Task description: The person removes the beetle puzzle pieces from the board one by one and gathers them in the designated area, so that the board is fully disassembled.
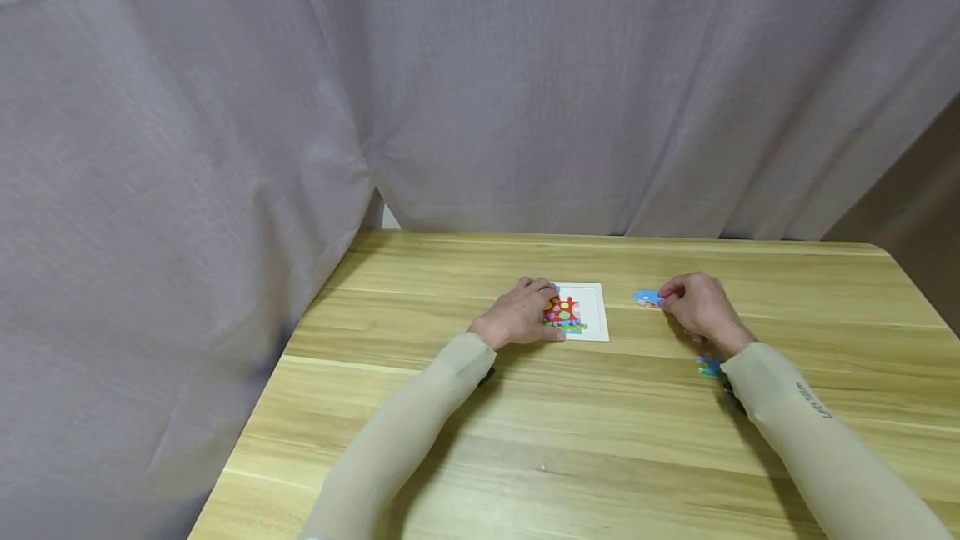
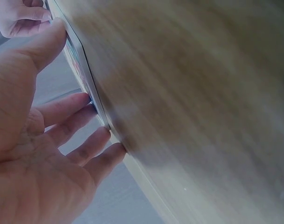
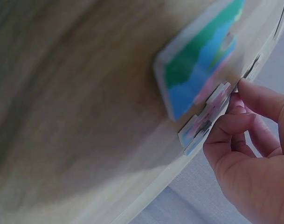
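Note:
My left hand rests on the left part of a small white puzzle tray, fingers spread and thumb at its near edge. Red dotted and green puzzle pieces lie inside the tray, partly covered by that hand. To the right of the tray, my right hand pinches a blue puzzle piece between thumb and fingers, at or just above the table. In the right wrist view, a pink and light-blue piece and a green and blue piece lie near that hand.
The wooden table has its far edge just beyond the tray. A grey curtain hangs behind it and along the left side. The loose green and blue piece lies beside my right wrist, partly hidden by the sleeve.

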`<action>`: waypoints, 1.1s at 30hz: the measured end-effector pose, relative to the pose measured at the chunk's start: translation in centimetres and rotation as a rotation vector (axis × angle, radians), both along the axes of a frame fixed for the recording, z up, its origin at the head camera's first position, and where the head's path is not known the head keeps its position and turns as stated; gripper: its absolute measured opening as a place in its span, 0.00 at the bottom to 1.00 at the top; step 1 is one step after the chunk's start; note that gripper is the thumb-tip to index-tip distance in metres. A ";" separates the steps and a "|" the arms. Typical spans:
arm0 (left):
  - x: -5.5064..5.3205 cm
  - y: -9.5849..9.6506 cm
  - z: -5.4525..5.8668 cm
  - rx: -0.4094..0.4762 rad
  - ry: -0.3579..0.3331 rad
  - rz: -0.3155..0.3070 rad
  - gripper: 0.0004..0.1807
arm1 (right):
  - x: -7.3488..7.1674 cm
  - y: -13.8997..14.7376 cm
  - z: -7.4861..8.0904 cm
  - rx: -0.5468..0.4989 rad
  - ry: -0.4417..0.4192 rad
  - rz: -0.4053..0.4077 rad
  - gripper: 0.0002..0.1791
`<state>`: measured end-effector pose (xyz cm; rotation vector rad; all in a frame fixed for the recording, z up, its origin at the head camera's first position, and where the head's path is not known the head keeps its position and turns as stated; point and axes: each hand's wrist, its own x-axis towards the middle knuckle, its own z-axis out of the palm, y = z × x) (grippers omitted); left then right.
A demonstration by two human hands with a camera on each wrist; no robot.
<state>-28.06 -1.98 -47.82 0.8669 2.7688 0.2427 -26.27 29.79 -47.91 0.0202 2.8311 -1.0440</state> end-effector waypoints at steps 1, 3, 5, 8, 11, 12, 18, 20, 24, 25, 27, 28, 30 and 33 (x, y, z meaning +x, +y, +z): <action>0.0 0.0 0.0 0.000 -0.001 0.000 0.44 | 0.0 0.0 0.0 0.001 0.001 0.001 0.11; 0.0 0.0 0.0 -0.001 -0.002 0.000 0.44 | 0.0 0.0 0.0 0.004 0.004 0.003 0.11; 0.0 0.0 -0.1 -0.002 -0.001 -0.002 0.44 | 0.0 0.0 -0.1 0.008 0.003 0.002 0.11; -0.1 0.0 -0.1 -0.008 0.005 -0.005 0.45 | 0.0 0.1 -0.1 0.012 0.003 0.000 0.11; -0.1 0.0 -0.1 -0.014 0.011 -0.004 0.45 | 0.0 0.0 -0.1 0.014 0.009 -0.001 0.11; -0.1 0.0 -0.2 -0.013 0.011 -0.004 0.45 | 0.0 0.0 -0.1 0.014 0.011 -0.002 0.11; -0.1 -0.1 -0.2 -0.012 0.009 -0.009 0.44 | 0.3 -0.1 0.3 -0.006 -0.014 -0.017 0.13; -0.1 -0.1 -0.2 -0.013 0.009 -0.011 0.44 | 0.4 -0.3 0.6 -0.016 -0.019 -0.019 0.14; -0.1 -0.1 -0.1 -0.010 0.012 -0.014 0.44 | 0.5 -1.1 1.0 0.001 0.037 -0.008 0.15; -0.1 -0.1 0.0 -0.009 0.013 -0.016 0.44 | 0.6 -1.4 1.1 0.010 0.051 0.003 0.15; -0.1 -0.1 0.0 -0.010 0.015 -0.018 0.44 | 0.7 -2.0 1.3 0.028 0.088 0.024 0.14; -0.2 -0.1 -0.1 -0.012 0.017 -0.019 0.44 | 0.7 -2.4 1.3 0.037 0.100 0.038 0.14; -0.2 -0.1 -0.1 -0.012 0.017 -0.020 0.44 | 0.9 -3.1 1.5 0.040 0.118 0.060 0.14; -0.2 -0.1 -0.2 -0.012 0.016 -0.019 0.44 | 0.9 -4.5 1.5 0.036 0.155 0.077 0.12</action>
